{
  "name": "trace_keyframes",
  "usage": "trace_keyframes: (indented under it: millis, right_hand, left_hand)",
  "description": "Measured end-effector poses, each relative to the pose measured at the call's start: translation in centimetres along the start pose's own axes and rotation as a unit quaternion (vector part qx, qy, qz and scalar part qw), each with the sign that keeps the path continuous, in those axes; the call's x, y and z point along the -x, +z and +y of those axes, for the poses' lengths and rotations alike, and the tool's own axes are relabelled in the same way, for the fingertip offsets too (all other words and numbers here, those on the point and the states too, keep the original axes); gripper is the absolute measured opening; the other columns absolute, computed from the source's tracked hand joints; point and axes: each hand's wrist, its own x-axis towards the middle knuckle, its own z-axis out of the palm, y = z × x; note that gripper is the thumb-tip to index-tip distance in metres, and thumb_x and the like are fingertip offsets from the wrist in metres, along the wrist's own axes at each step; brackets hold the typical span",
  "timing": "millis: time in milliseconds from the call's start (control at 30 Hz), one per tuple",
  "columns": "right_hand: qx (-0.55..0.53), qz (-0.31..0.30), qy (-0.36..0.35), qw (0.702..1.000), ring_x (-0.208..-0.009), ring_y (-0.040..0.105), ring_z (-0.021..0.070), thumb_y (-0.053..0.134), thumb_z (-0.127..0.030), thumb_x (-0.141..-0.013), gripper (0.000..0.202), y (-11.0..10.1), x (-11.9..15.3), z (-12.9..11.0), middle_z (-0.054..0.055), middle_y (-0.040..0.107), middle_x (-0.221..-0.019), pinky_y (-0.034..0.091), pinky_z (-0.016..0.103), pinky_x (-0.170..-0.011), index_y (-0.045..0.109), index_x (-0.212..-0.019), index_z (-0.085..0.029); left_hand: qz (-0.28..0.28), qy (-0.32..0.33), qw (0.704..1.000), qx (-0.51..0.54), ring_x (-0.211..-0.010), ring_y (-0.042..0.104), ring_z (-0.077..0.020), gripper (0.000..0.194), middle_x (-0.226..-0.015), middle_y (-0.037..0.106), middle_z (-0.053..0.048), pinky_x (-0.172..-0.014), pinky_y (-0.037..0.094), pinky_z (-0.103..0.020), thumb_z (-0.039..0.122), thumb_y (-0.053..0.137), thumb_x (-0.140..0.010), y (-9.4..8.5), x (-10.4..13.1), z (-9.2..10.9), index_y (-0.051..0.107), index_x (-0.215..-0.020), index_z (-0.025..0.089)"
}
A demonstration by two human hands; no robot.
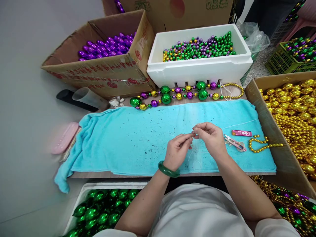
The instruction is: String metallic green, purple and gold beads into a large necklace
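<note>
Over the turquoise towel (118, 138), my left hand (176, 151) and my right hand (213, 136) meet fingertip to fingertip, both closed in a pinch. Between them is a fine white thread, mostly hidden by the fingers; a small glint shows at the right fingertips, too tiny to name. Below the hands, a loose loop of thread (189, 162) lies on the towel. A green bangle (169, 171) circles my left wrist. Right of my right hand lie scissors (235, 144), a small pink box (242, 133) and a short string of gold beads (258, 149).
Behind the towel lies a beaded necklace (166, 98). Beyond it stand a white foam box (197, 67) of small beads and a carton (98, 77) of purple beads. A carton (278, 131) of gold beads borders the right side. Green beads (98, 210) sit at lower left.
</note>
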Motion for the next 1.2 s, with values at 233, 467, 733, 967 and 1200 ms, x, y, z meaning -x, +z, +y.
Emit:
trace_keyframes:
  millis: [233,467,733,967,1200]
  right_hand:
    - [0.148,0.029,-0.110,0.982,-0.077,0.061,0.0153,0.057,-0.020,-0.069,0.005,-0.5,-1.7,-0.4,0.000,0.067,-0.077,0.049,0.029,-0.072,0.060,-0.064,-0.020]
    - [-0.016,0.059,-0.086,0.994,-0.054,0.059,0.0056,0.058,-0.022,-0.080,0.012,-7.0,-3.8,-9.0,-0.003,0.071,-0.072,0.034,0.018,-0.046,0.061,-0.070,-0.017]
    - [0.001,0.229,-0.253,0.940,-0.056,0.063,0.0046,0.049,-0.015,-0.077,0.010,-15.8,-5.1,-17.0,-0.007,0.063,-0.052,0.031,0.026,-0.050,0.056,-0.069,-0.014]
    - [0.079,0.279,-0.306,0.907,-0.049,0.057,0.0043,0.048,-0.013,-0.081,0.011,-17.9,-7.2,-16.9,-0.008,0.059,-0.055,0.034,0.019,-0.048,0.050,-0.072,-0.019]
    - [0.410,0.150,-0.077,0.896,-0.069,0.065,0.0187,0.064,-0.008,-0.069,0.009,-19.6,-8.6,-8.6,0.004,0.069,-0.071,0.050,0.034,-0.073,0.068,-0.073,-0.015]
  left_hand:
    - [-0.027,0.112,0.962,-0.249,-0.073,0.061,-0.0141,0.028,-0.079,0.067,-0.004,-0.070,0.047,-0.026,0.026,0.049,-0.090,-0.8,-1.0,1.0,0.070,-0.109,0.022]
    - [-0.048,0.182,0.915,-0.358,-0.081,0.062,-0.0178,0.030,-0.090,0.067,-0.008,-0.073,0.047,-0.029,0.025,0.043,-0.092,-1.5,-3.9,3.1,0.070,-0.103,0.017]
    - [-0.063,0.295,0.866,-0.399,-0.083,0.061,-0.0165,0.038,-0.090,0.065,-0.005,-0.074,0.047,-0.028,0.019,0.038,-0.092,1.8,-8.0,7.4,0.062,-0.122,0.024]
    - [-0.015,0.361,0.843,-0.397,-0.094,0.060,-0.0173,0.042,-0.103,0.061,-0.005,-0.082,0.046,-0.031,0.020,0.035,-0.094,4.4,-10.4,12.9,0.054,-0.131,0.024]
    - [-0.230,0.202,0.734,-0.606,-0.075,0.062,-0.0220,0.045,-0.104,0.062,-0.012,-0.060,0.044,-0.032,0.016,0.033,-0.089,7.7,-11.0,4.0,0.056,-0.127,0.025]
